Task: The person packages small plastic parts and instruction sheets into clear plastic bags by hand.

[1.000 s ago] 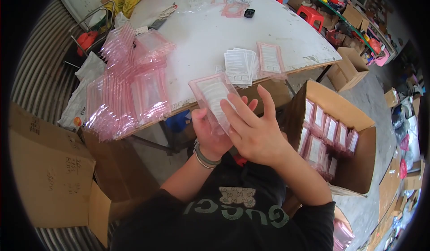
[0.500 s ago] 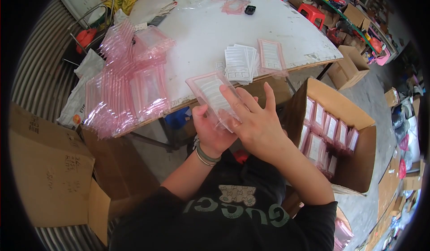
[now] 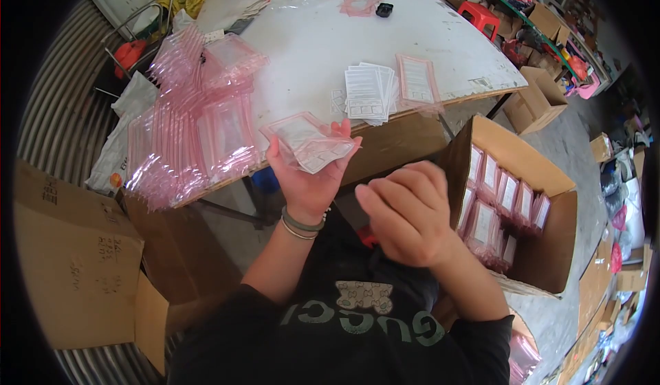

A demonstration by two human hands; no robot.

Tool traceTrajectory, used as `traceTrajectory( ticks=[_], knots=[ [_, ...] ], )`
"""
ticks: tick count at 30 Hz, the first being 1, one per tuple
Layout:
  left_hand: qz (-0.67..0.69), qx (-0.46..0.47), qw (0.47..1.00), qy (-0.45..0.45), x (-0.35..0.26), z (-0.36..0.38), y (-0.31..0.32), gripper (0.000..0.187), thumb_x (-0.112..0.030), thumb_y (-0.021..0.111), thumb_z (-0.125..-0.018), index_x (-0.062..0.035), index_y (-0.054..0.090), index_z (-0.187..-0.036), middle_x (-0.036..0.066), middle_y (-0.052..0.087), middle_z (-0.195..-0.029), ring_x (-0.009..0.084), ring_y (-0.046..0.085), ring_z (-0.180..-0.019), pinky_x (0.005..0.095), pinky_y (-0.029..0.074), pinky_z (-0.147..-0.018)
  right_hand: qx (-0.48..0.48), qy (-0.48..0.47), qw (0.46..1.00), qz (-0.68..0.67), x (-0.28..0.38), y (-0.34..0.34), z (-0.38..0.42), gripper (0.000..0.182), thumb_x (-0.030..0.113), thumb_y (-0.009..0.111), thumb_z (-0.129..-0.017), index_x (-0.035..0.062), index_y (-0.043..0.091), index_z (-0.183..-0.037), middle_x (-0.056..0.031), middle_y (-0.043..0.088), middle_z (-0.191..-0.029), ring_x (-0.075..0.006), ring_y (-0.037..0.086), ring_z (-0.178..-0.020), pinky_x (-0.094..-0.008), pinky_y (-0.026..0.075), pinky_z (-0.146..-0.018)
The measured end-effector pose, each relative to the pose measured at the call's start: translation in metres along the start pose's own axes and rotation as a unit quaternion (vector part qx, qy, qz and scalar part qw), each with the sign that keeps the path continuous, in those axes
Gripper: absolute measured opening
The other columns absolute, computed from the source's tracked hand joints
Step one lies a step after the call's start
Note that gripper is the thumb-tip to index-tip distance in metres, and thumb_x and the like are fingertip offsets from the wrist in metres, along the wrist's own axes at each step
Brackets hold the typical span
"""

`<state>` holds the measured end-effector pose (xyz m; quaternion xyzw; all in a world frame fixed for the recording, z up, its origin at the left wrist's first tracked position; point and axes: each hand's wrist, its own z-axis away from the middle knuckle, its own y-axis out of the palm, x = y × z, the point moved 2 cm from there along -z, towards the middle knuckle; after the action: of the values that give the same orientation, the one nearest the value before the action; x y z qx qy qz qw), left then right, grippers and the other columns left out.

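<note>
A clear plastic pouch with pink edges (image 3: 302,141) lies across the palm and fingers of my left hand (image 3: 306,189). A white printed card shows inside it, and its near end bends upward. My right hand (image 3: 409,213) is apart from the pouch, to its lower right, with fingers curled in and the palm hidden. On the table just beyond the pouch is a fanned stack of white printed cards (image 3: 366,93). Beside that stack rests another pink-edged pouch (image 3: 416,81) with a card in it. To the left, pink-edged pouches (image 3: 227,134) lie in large overlapping piles.
The white table (image 3: 309,48) has a small black object (image 3: 384,9) and loose plastic farther back. An open carton (image 3: 522,151) at right holds rows of filled pouches. Another carton (image 3: 75,247) stands at left. Red stools (image 3: 479,18) and a seated person are in the background.
My right hand has come off the pouch, moved down and right, and curled its fingers. My left hand has shifted left with the pouch, which now lies flatter and bends at its near end.
</note>
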<state>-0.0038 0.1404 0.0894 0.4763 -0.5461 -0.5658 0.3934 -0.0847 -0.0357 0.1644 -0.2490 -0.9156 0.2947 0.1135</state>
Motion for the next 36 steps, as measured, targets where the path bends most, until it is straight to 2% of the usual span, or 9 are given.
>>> traceTrajectory(
  ticks=[3,9,12,15,18,24,28,31,36],
  knots=[
    [0.002,0.010,1.000,-0.015,0.009,-0.002,0.010,0.076,-0.068,0.045,-0.091,-0.0053,0.051,-0.133,0.020,0.055,-0.129,0.0389,0.046,-0.134,0.0623,0.031,-0.115,-0.026,-0.001,0.999,-0.028,-0.001,0.018,-0.004,0.050,0.009,0.067,-0.069,-0.0073,0.061,-0.116,-0.0177,0.062,-0.110,-0.0332,0.062,-0.096,-0.0462,0.051,-0.082],
    [0.006,0.103,0.994,-0.028,0.016,-0.002,0.012,0.084,-0.068,0.040,-0.090,0.0034,0.049,-0.132,0.021,0.052,-0.134,0.0383,0.042,-0.137,0.0618,0.026,-0.118,0.024,0.046,0.999,0.012,0.004,0.032,-0.003,0.045,0.012,0.067,-0.072,-0.0034,0.062,-0.114,-0.0149,0.061,-0.114,-0.0298,0.059,-0.107,-0.0448,0.044,-0.094],
    [-0.010,0.093,0.996,-0.009,0.016,0.001,0.017,0.086,-0.068,0.037,-0.091,0.0053,0.046,-0.135,0.022,0.051,-0.137,0.0383,0.042,-0.138,0.0620,0.026,-0.118,0.028,0.051,0.998,0.007,0.007,0.035,-0.003,0.044,0.013,0.069,-0.073,-0.0022,0.062,-0.114,-0.0141,0.061,-0.117,-0.0285,0.058,-0.112,-0.0441,0.042,-0.095],
    [-0.042,0.063,0.997,-0.005,0.019,0.003,0.020,0.088,-0.067,0.037,-0.090,0.0054,0.041,-0.140,0.023,0.052,-0.137,0.0388,0.042,-0.138,0.0619,0.026,-0.118,0.047,0.054,0.997,0.015,0.012,0.037,-0.003,0.045,0.013,0.070,-0.073,-0.0015,0.062,-0.114,-0.0140,0.061,-0.120,-0.0275,0.058,-0.116,-0.0436,0.040,-0.095],
    [-0.015,0.110,0.994,-0.009,0.015,0.001,0.013,0.087,-0.067,0.037,-0.092,-0.0008,0.035,-0.148,0.024,0.047,-0.143,0.0374,0.039,-0.141,0.0598,0.024,-0.120,0.066,0.062,0.996,0.009,0.010,0.033,-0.002,0.044,0.013,0.069,-0.075,-0.0013,0.062,-0.116,-0.0136,0.061,-0.123,-0.0269,0.057,-0.118,-0.0442,0.039,-0.097],
    [-0.019,0.053,0.998,-0.017,0.024,0.000,0.017,0.084,-0.066,0.039,-0.092,-0.0010,0.040,-0.145,0.022,0.054,-0.134,0.0355,0.051,-0.131,0.0596,0.034,-0.115,0.058,0.089,0.994,-0.039,0.016,0.041,0.002,0.045,0.009,0.068,-0.076,-0.0007,0.060,-0.119,-0.0131,0.062,-0.126,-0.0275,0.058,-0.120,-0.0491,0.033,-0.106],
    [-0.051,0.079,0.996,-0.011,0.026,-0.003,0.011,0.084,-0.067,0.039,-0.092,-0.0010,0.043,-0.142,0.020,0.057,-0.130,0.0345,0.054,-0.128,0.0588,0.035,-0.114,0.031,0.109,0.993,-0.026,0.003,0.033,-0.003,0.045,0.009,0.068,-0.073,0.0012,0.060,-0.117,-0.0110,0.066,-0.119,-0.0238,0.060,-0.119,-0.0515,0.029,-0.110],
    [-0.079,0.080,0.994,0.000,0.029,-0.003,0.011,0.083,-0.068,0.038,-0.092,-0.0003,0.045,-0.140,0.019,0.059,-0.127,0.0327,0.055,-0.127,0.0582,0.036,-0.113,0.049,0.084,0.995,0.038,-0.002,0.039,-0.002,0.045,0.009,0.067,-0.073,0.0005,0.061,-0.116,-0.0112,0.066,-0.115,-0.0245,0.061,-0.114,-0.0496,0.033,-0.107],
    [-0.054,0.064,0.996,-0.015,0.043,0.001,0.016,0.081,-0.065,0.037,-0.093,0.0004,0.045,-0.140,0.016,0.061,-0.126,0.0285,0.056,-0.125,0.0579,0.037,-0.113,-0.052,0.083,0.994,0.051,0.005,0.064,-0.004,0.036,0.014,0.062,-0.074,0.0006,0.067,-0.107,-0.0101,0.070,-0.098,-0.0228,0.066,-0.089,-0.0432,0.041,-0.097]
  ],
)
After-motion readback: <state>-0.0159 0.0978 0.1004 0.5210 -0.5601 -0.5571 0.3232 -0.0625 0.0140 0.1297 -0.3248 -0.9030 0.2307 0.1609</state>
